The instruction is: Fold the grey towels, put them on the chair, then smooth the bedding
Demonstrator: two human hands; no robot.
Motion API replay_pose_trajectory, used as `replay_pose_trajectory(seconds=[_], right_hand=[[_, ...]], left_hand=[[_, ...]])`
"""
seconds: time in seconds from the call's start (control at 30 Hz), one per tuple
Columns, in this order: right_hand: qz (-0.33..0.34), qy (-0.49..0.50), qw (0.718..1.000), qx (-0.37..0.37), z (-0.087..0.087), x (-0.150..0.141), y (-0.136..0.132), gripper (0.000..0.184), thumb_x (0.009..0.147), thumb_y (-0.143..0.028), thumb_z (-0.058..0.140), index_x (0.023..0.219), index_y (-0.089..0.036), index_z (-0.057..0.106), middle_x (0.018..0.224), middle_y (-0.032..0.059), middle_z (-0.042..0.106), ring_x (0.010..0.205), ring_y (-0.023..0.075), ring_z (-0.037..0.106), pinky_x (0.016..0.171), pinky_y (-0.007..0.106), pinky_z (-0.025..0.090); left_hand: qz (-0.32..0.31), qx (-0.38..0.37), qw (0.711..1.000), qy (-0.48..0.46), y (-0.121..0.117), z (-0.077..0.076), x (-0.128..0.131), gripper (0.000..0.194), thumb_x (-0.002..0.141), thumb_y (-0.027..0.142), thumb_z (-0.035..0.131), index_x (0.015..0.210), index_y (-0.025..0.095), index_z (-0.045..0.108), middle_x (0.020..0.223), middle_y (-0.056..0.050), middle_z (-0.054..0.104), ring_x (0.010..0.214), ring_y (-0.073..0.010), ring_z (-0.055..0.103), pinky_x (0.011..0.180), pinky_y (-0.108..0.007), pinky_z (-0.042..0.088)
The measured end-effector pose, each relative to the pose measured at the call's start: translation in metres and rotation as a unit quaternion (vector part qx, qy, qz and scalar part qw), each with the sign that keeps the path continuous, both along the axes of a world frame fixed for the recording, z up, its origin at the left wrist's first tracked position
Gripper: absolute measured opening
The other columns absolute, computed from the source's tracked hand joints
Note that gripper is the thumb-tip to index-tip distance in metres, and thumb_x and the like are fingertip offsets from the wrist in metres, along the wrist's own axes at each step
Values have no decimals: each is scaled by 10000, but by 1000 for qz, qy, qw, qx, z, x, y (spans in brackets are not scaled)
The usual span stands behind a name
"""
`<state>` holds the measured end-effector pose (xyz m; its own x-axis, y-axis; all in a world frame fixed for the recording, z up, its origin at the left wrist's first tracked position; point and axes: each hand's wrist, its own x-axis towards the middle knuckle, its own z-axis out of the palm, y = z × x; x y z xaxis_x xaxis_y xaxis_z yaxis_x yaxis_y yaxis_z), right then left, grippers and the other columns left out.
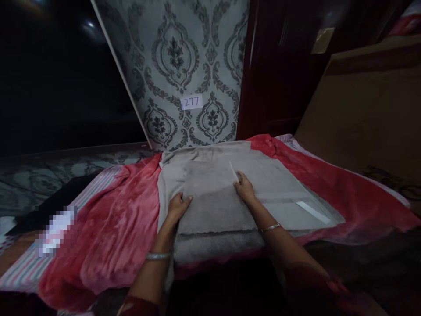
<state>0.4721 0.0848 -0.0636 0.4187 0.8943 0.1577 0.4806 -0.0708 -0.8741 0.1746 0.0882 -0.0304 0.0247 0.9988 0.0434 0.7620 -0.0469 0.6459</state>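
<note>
A soft grey cloth (213, 210) lies folded into a square on a larger grey fabric layer (210, 151). At its left edge is my left hand (177, 207), thumb on top and the other fingers curled at the edge, partly hidden. To the right lies a flat clear plastic bag (283, 188), its near edge beside the folded cloth. My right hand (244, 186) pinches the bag's edge between thumb and fingers, beside a thin white strip (233, 169). A second white strip (314, 212) shows on the bag's right part.
A red plush blanket (125, 219) and a striped sheet (29, 263) lie beneath. Behind stands a patterned wall with a paper label (191, 102) reading 277. A large dark screen (66, 79) is at left, and a cardboard box (368, 114) at right.
</note>
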Motion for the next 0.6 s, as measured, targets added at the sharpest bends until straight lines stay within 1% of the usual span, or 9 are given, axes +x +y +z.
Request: replay_pose_trajectory(seconds=[0.07, 0.1, 0.2, 0.27, 0.3, 0.37, 0.47, 0.53, 0.6], right_hand=[[3, -104, 995, 1, 5, -5, -9, 655, 817, -160, 533, 1467, -142, 454, 1292, 111, 630, 1164, 232, 595, 1035, 351, 446], [7, -145, 989, -12, 9, -8, -14, 633, 836, -150, 515, 1466, -141, 456, 1337, 115, 604, 1207, 228, 573, 1054, 341, 431], [18, -250, 964, -87, 27, -18, -25, 561, 899, -149, 472, 1459, -151, 477, 1388, 147, 560, 1235, 249, 554, 1033, 352, 439], [37, -318, 942, -104, 42, -28, -27, 553, 920, -191, 499, 1472, -174, 473, 1476, 164, 477, 1293, 284, 503, 1041, 386, 428], [52, -345, 932, -96, 49, -34, -26, 557, 931, -228, 515, 1483, -182, 461, 1530, 164, 415, 1348, 296, 447, 1071, 406, 400], [87, -375, 920, -74, 58, -45, -21, 581, 962, -334, 513, 1517, -196, 412, 1611, 141, 287, 1453, 299, 298, 1146, 448, 304], [146, -381, 910, -81, 56, -56, -10, 618, 1000, -474, 428, 1561, -234, 331, 1652, 101, 180, 1513, 297, 146, 1192, 512, 175], [176, -380, 903, -101, 48, -57, -4, 648, 999, -522, 403, 1579, -256, 289, 1659, 87, 144, 1520, 306, 105, 1198, 533, 124], [190, -377, 900, -112, 40, -55, 0, 666, 997, -545, 389, 1588, -268, 259, 1662, 80, 122, 1524, 306, 80, 1202, 534, 90]], left_hand=[[0, 5, 1000, -6, -2, 0, 0, 374, 805, 406, 606, 1022, 110, 680, 974, -125, 735, 985, -286, 670, 842, -357, 502], [3, 6, 1000, -6, -2, 0, 0, 390, 805, 405, 602, 1040, 101, 675, 1000, -138, 734, 993, -290, 670, 854, -364, 501], [20, 9, 1000, -10, -2, 0, 0, 429, 799, 413, 598, 1078, 94, 663, 1058, -158, 724, 1032, -298, 665, 885, -371, 495], [18, 14, 1000, -14, -1, 0, -1, 405, 795, 430, 588, 1030, 111, 672, 995, -138, 730, 1007, -298, 670, 865, -367, 500], [12, 18, 1000, -15, 0, 0, -2, 389, 795, 441, 578, 994, 122, 677, 941, -122, 730, 979, -298, 674, 844, -364, 503], [2, 17, 1000, -15, 1, 0, -2, 371, 796, 458, 558, 942, 139, 679, 840, -92, 717, 907, -292, 679, 794, -360, 506], [9, 23, 999, -23, 1, -3, -2, 380, 791, 476, 545, 931, 147, 674, 785, -72, 700, 834, -281, 675, 741, -351, 501], [16, 39, 998, -45, 0, -6, -2, 391, 789, 479, 540, 950, 149, 672, 794, -71, 707, 815, -277, 675, 721, -348, 501], [16, 51, 996, -73, -1, -9, -2, 395, 791, 476, 535, 968, 151, 674, 827, -74, 722, 816, -273, 679, 712, -341, 504]])
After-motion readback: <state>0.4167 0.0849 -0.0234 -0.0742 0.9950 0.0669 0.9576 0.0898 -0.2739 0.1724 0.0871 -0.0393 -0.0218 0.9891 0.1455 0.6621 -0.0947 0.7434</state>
